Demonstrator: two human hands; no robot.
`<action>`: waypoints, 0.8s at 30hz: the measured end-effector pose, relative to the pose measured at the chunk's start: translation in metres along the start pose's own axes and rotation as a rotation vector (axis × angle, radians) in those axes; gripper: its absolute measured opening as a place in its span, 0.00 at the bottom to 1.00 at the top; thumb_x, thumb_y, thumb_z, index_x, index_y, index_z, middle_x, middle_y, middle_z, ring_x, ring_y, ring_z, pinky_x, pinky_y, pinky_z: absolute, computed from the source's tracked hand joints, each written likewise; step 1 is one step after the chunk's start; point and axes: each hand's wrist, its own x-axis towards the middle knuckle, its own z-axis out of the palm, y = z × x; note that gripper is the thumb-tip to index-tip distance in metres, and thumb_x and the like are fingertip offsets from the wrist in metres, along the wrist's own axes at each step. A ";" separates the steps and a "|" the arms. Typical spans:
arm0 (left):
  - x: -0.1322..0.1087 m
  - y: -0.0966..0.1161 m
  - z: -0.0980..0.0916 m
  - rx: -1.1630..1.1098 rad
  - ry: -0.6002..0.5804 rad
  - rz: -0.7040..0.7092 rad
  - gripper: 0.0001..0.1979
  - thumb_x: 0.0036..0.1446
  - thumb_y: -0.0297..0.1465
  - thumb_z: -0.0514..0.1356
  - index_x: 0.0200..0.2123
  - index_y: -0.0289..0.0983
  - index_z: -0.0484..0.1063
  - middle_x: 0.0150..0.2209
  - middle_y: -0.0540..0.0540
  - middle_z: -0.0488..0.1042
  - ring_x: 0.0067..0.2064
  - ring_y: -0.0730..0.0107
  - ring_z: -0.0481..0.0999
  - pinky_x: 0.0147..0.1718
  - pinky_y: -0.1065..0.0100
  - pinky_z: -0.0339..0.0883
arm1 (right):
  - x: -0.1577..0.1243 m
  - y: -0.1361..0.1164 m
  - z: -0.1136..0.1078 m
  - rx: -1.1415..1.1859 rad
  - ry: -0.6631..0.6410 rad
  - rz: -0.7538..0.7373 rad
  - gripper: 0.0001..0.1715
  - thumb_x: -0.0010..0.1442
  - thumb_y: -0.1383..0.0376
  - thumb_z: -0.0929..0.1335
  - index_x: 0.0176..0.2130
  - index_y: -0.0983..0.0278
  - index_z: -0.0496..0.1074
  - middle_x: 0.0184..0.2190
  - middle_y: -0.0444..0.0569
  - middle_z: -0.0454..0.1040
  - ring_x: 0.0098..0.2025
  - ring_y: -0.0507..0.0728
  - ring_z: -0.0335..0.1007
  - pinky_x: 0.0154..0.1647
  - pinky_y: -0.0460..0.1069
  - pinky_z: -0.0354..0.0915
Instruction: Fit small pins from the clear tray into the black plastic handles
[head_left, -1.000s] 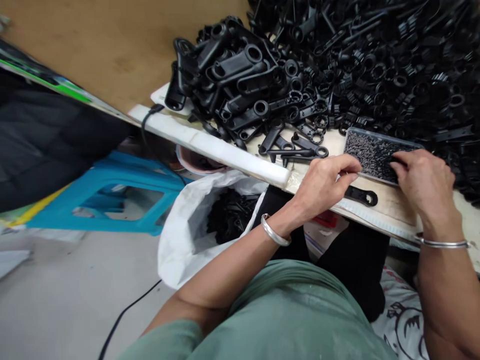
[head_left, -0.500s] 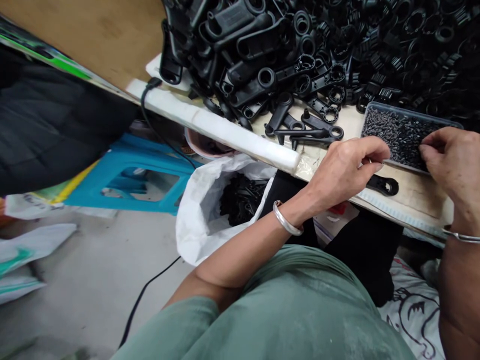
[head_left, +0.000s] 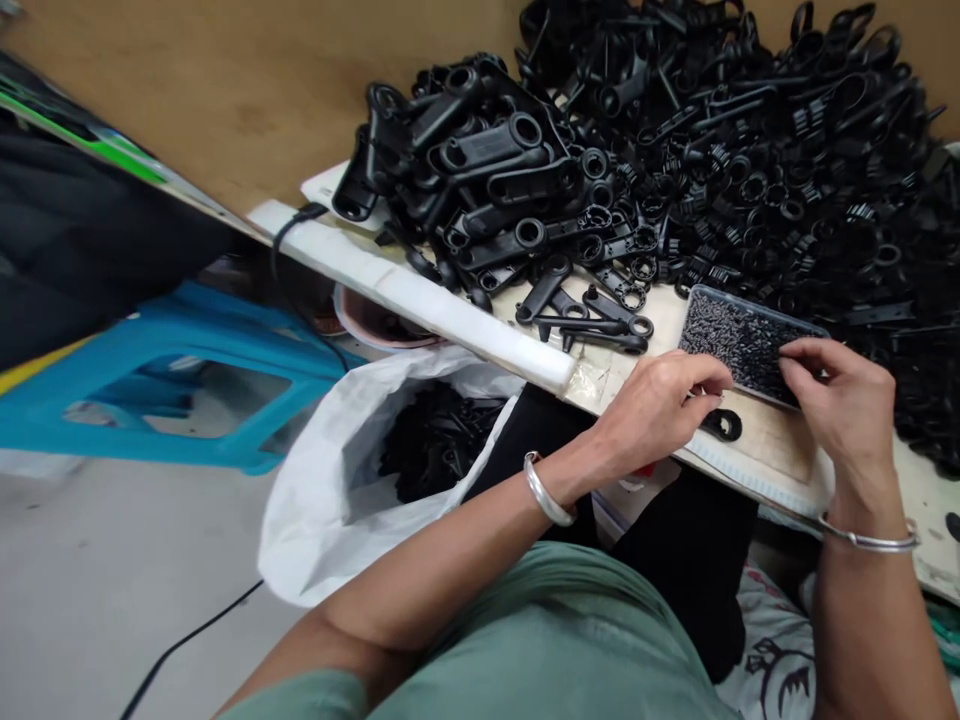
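The tray of small parts (head_left: 765, 312), long axis near nine-to-three, lay at two o'clock from the left hand (head_left: 656, 405) and ten from the nearer right hand (head_left: 847, 400), both curled with fingertips close, whether on anything impossible to tell.

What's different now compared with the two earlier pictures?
The camera view has swung, shifting everything in frame. The left hand now hides more of the black part beside it, leaving mainly its ring end visible; which of them moved, I can't tell. I see nothing clearly grasped or released. The right hand stays at the clear tray; the black heap looks unchanged.
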 end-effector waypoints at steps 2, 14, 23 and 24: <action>0.000 0.001 0.001 -0.009 0.009 -0.006 0.10 0.56 0.17 0.60 0.36 0.36 0.77 0.35 0.50 0.81 0.38 0.71 0.78 0.41 0.69 0.72 | -0.007 -0.005 -0.004 0.273 0.016 0.142 0.08 0.51 0.64 0.75 0.35 0.59 0.80 0.30 0.45 0.79 0.27 0.53 0.70 0.29 0.49 0.67; -0.003 0.011 0.006 -0.090 0.014 -0.026 0.10 0.55 0.18 0.60 0.36 0.36 0.76 0.34 0.51 0.80 0.37 0.72 0.77 0.39 0.71 0.71 | -0.053 -0.030 -0.001 1.014 -0.109 0.382 0.10 0.50 0.62 0.79 0.36 0.57 0.82 0.27 0.44 0.75 0.27 0.48 0.69 0.23 0.42 0.68; -0.004 0.016 0.008 -0.174 -0.003 -0.066 0.08 0.56 0.19 0.61 0.36 0.36 0.77 0.35 0.51 0.80 0.36 0.74 0.77 0.39 0.72 0.70 | -0.071 -0.038 -0.005 0.856 0.050 0.390 0.12 0.49 0.63 0.80 0.36 0.61 0.81 0.28 0.45 0.80 0.27 0.50 0.77 0.32 0.46 0.77; -0.004 0.016 0.009 -0.183 -0.005 -0.065 0.08 0.56 0.19 0.61 0.36 0.35 0.77 0.34 0.50 0.80 0.36 0.74 0.77 0.39 0.72 0.70 | -0.073 -0.039 -0.005 0.871 0.057 0.394 0.13 0.49 0.63 0.80 0.36 0.61 0.81 0.30 0.46 0.80 0.28 0.51 0.78 0.33 0.46 0.77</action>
